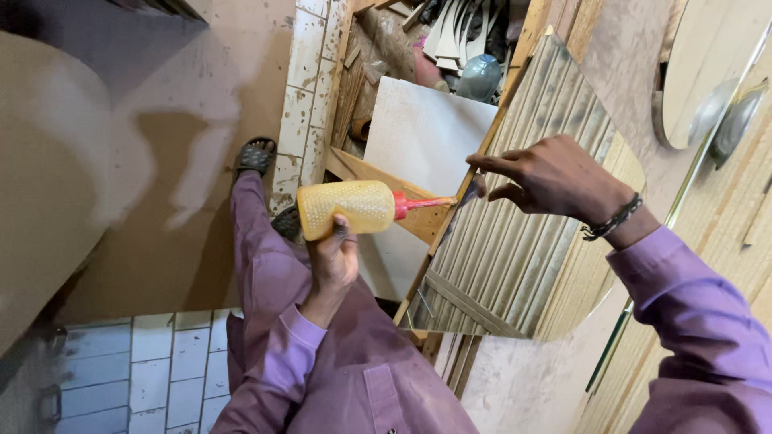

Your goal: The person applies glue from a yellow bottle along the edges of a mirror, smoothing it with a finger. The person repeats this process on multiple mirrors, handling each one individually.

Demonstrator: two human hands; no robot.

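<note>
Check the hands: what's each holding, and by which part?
Left hand grips the yellow squeeze bottle by its base end, red nozzle pointing at the mirror panel. Right hand pinches the panel's left edge.

Tip of red nozzle (426, 202) hidden behind mirror edge (450, 217). Fingers of left hand (334, 257) concealed behind yellow bottle (346, 207). Right sleeve (708, 321) cut off at frame's right and bottom. Clutter in top shelf (450, 40) too jumbled to identify.
</note>
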